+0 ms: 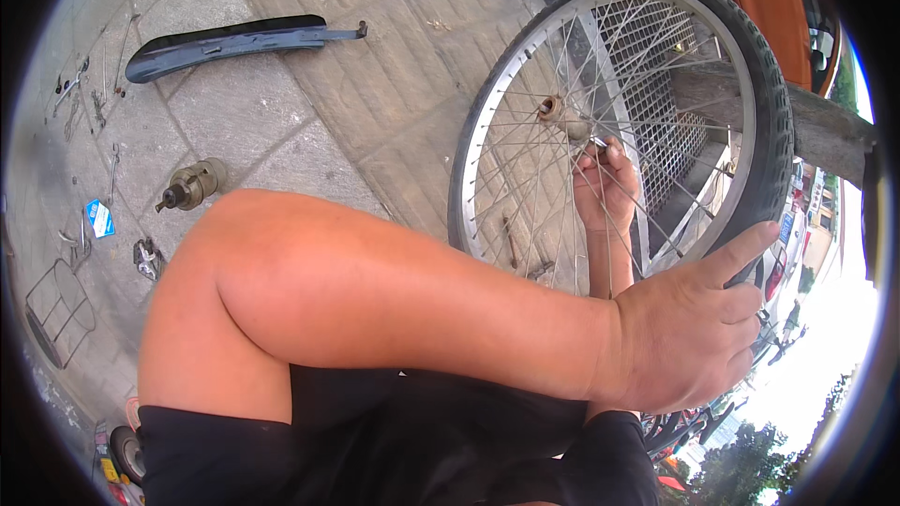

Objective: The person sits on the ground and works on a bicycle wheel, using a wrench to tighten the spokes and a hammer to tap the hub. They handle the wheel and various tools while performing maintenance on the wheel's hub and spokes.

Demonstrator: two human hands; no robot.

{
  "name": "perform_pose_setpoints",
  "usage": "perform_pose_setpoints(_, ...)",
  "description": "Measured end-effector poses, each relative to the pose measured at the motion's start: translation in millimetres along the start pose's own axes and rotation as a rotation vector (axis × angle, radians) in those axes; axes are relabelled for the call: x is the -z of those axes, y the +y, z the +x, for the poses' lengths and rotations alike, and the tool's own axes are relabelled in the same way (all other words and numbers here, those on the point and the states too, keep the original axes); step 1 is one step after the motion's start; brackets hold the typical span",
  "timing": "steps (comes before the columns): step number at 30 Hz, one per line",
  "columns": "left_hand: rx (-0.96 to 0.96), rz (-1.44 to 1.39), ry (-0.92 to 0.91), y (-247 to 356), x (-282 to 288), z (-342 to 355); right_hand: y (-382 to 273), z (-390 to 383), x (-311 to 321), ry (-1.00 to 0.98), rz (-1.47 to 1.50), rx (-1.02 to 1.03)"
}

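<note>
A bicycle wheel [761,84] with a black tyre, silver rim and thin spokes stands upright in front of me, on the right. My left arm reaches across, and my left hand [682,333] is closed over the near lower part of the tyre, its index finger stretched along the tread. Behind the spokes, my right hand [607,183] is raised to the rusty hub [562,118]. Its thumb and fingertips pinch together around something small and shiny beside the hub flange; I cannot make out what it is.
On the paving lie a dark mudguard [230,45], a greasy hub-like metal part [195,185], a blue-and-white packet [100,218] and a wire basket [62,312]. Several small tools lie at far left. Behind the wheel are a metal grating [647,84], a wooden beam [830,136] and an orange vehicle [764,0].
</note>
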State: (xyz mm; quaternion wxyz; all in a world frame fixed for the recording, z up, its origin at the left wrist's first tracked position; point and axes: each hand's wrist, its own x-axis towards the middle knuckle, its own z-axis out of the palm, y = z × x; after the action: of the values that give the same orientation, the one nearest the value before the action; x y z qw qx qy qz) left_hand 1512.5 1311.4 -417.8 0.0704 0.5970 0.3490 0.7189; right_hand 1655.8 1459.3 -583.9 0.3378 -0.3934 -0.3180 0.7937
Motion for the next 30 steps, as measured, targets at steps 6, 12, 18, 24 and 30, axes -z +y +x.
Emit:
perform_pose_setpoints(6, -0.020, -0.001, 0.019, -7, 9, -4, 5, 5, -3, -0.019, 0.006, 0.042)
perform_pose_setpoints(12, -0.018, -0.005, 0.028, -11, 15, -7, 9, 7, 2, 0.004, -0.012, 0.060)
perform_pose_setpoints(18, -0.018, -0.022, 0.015, -12, 16, -6, 5, 2, 5, -0.060, -0.094, 0.082)
perform_pose_setpoints(24, -0.014, -0.040, -0.039, -10, 17, -7, 10, -1, -8, -0.038, -0.109, 0.114)
perform_pose_setpoints(30, -0.038, -0.003, -0.080, -14, 11, -5, 7, 1, -6, -0.039, -0.110, 0.116)
